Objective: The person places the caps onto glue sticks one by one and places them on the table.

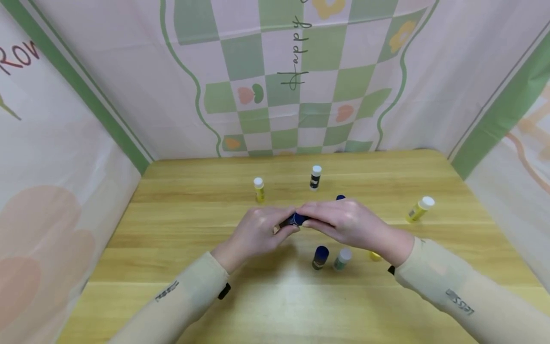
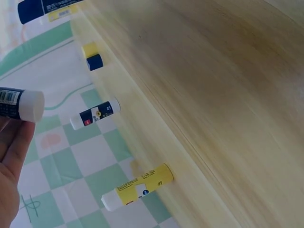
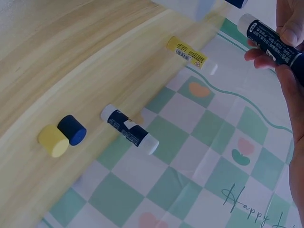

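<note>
Both hands meet over the middle of the table on one navy glue stick (image 1: 295,220). My left hand (image 1: 259,230) grips its body between thumb and fingers. From the other side, my right hand (image 1: 345,220) pinches the dark blue cap end, its fingers hiding part of it. In the right wrist view the glue stick (image 3: 271,42) is tilted, white base outward, with printed text along its side. The left wrist view shows its white base (image 2: 31,106) beside the left fingers (image 2: 20,142).
Upright behind the hands are a yellow glue stick (image 1: 259,192) and a navy one (image 1: 315,178), both white-capped. Nearer stand a blue-capped stick (image 1: 320,258) and a white-capped one (image 1: 342,259). Another yellow stick (image 1: 419,210) is at right. A yellow cylinder (image 3: 53,141) adjoins a navy one (image 3: 72,129).
</note>
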`<state>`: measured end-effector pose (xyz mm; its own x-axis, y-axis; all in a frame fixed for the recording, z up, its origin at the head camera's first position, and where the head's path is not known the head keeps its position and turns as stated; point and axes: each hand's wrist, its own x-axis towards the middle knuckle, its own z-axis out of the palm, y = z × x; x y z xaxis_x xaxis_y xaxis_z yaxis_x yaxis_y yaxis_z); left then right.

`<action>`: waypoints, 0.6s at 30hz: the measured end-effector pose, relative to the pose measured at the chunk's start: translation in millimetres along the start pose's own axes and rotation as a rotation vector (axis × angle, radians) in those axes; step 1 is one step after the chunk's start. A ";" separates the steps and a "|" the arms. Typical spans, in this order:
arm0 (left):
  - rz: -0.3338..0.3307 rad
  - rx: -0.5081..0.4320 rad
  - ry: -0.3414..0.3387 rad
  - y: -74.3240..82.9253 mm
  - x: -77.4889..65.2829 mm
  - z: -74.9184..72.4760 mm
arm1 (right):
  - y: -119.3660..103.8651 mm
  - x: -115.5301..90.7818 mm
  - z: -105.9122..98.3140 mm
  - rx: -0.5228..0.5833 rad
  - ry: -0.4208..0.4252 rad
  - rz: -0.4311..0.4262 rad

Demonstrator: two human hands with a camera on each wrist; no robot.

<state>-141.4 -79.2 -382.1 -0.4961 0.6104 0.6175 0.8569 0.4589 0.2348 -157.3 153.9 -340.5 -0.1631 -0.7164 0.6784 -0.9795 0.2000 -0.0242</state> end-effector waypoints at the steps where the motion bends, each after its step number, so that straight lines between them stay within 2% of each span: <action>1: -0.002 -0.004 0.000 0.2 0.0 0.1 | 0.1 0.1 -0.2 0.004 -0.007 0.005; 10: -0.032 -0.064 0.001 2.1 -0.1 1.5 | 1.4 3.3 -1.0 0.011 -0.038 0.020; 18: -0.108 -0.242 -0.021 6.4 0.7 1.8 | 1.1 9.5 -1.8 0.050 -0.026 0.018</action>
<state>-136.5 -74.6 -381.5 -0.5871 0.5807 0.5640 0.8061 0.3559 0.4727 -159.6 148.5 -332.7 -0.1831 -0.7303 0.6581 -0.9810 0.1797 -0.0735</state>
